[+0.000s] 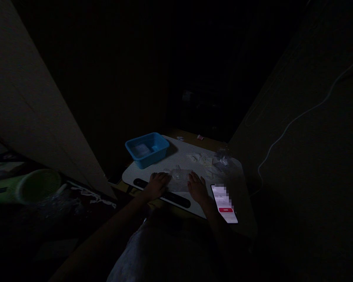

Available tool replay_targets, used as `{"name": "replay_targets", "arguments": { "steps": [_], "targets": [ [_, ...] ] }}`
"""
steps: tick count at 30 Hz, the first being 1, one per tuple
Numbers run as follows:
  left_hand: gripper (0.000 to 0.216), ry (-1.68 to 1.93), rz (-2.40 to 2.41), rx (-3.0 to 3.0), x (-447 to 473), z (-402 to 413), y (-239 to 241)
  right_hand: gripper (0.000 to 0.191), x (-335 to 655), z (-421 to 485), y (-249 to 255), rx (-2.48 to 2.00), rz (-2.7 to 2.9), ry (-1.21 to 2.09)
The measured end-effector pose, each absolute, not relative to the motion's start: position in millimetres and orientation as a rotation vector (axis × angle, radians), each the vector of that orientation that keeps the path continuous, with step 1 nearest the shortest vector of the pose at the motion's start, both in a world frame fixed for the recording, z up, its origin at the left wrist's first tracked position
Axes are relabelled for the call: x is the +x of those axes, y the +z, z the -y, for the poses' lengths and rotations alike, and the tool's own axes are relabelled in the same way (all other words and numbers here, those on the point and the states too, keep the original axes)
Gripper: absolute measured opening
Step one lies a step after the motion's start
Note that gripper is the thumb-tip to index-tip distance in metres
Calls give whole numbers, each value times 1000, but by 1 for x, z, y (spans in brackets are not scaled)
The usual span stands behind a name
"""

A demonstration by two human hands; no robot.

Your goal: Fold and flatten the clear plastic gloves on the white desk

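My left hand [159,184] lies on the small white table, fingers stretched forward and flat. My right hand [197,186] rests palm down a short way to the right, its fingers apart. Between them is a clear, crinkled plastic piece [177,173], perhaps a bag; its edges are hard to make out in the dim light. The fingertips of both hands are at its sides, and I cannot tell whether they press on it. Beyond my left hand stands a blue plastic basin [148,152] with a pale, see-through item inside.
A lit phone [224,203] lies on the table [179,147] right of my right hand. Crumpled pale packaging [204,159] and a clear bag [222,159] are at the back right. A white cable [285,129] hangs along the right wall. A green tub [38,186] lies tipped at left.
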State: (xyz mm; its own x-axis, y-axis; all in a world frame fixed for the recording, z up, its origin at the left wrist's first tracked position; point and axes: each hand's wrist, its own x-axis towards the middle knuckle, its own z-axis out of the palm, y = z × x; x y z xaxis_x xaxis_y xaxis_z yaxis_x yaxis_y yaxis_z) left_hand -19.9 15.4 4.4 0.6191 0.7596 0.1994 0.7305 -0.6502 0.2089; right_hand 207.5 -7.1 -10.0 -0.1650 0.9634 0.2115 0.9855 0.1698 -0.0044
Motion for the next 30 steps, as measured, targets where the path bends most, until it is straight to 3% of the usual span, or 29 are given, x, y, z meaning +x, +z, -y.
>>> {"name": "replay_targets", "arguments": {
  "steps": [10, 18, 30],
  "targets": [
    [33, 661, -1514, 2314, -12, 4, -3, 43, 205, 9, -6, -1910, 2247, -192],
    [23, 608, -1650, 2320, -5, 8, 8, 41, 205, 11, -5, -1870, 2236, -213],
    [9, 661, -1492, 2381, -20, 14, 8, 42, 205, 10, -6, -1891, 2235, -189]
  ]
}}
